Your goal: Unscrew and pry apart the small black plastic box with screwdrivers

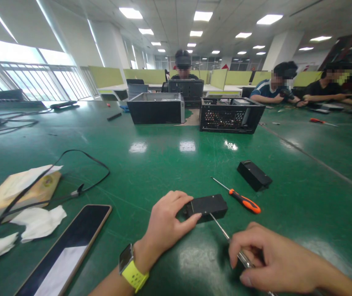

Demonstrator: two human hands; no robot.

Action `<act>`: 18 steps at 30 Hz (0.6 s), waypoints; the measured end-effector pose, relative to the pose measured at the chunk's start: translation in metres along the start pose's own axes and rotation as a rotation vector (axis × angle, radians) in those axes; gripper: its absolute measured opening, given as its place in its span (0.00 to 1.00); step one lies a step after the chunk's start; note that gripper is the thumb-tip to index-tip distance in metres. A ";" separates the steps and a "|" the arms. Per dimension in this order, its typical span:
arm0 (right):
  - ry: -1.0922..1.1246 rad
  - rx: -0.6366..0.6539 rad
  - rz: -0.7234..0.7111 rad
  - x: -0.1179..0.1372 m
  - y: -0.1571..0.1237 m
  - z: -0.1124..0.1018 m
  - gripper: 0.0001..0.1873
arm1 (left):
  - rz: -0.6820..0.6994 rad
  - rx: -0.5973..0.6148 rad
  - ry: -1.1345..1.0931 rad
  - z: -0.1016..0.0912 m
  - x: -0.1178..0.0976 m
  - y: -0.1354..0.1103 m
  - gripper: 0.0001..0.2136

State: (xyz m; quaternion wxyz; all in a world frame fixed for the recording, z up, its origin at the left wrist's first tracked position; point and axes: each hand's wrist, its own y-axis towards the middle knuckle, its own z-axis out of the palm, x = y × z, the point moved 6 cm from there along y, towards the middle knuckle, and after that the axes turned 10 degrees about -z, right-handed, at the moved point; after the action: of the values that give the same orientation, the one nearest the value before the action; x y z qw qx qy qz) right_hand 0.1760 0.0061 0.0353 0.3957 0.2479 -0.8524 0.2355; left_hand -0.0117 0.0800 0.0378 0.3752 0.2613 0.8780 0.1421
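Observation:
My left hand [166,224], with a yellow-strapped watch on its wrist, pinches the left end of a small black box [208,206] lying on the green table [169,164]. My right hand [268,259] is closed round a thin metal screwdriver [220,227] whose tip touches the front edge of that box. A second screwdriver with an orange handle [240,199] lies just right of the box. Another small black box [254,175] rests further back on the right.
A phone [67,250] lies face up at the front left, beside white tissues [38,222], a brown booklet [18,193] and a black cable [83,164]. Two open computer cases [157,108] [229,116] stand at the back. Other people sit beyond them and at the far right.

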 end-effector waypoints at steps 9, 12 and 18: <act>-0.198 -0.123 0.063 0.012 0.006 0.013 0.16 | 0.003 -0.002 0.014 -0.001 -0.002 -0.001 0.11; -0.203 -0.202 0.042 0.013 0.008 0.018 0.16 | 0.008 -0.006 0.001 -0.001 -0.003 -0.001 0.11; -0.273 -0.306 0.027 0.007 0.010 0.020 0.12 | -0.004 -0.010 -0.027 0.000 -0.005 -0.001 0.11</act>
State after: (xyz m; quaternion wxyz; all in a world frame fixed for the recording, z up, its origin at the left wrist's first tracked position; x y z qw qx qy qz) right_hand 0.1543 0.0001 0.0269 0.3062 0.2031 -0.9272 0.0725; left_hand -0.0090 0.0767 0.0400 0.3884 0.2594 0.8727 0.1423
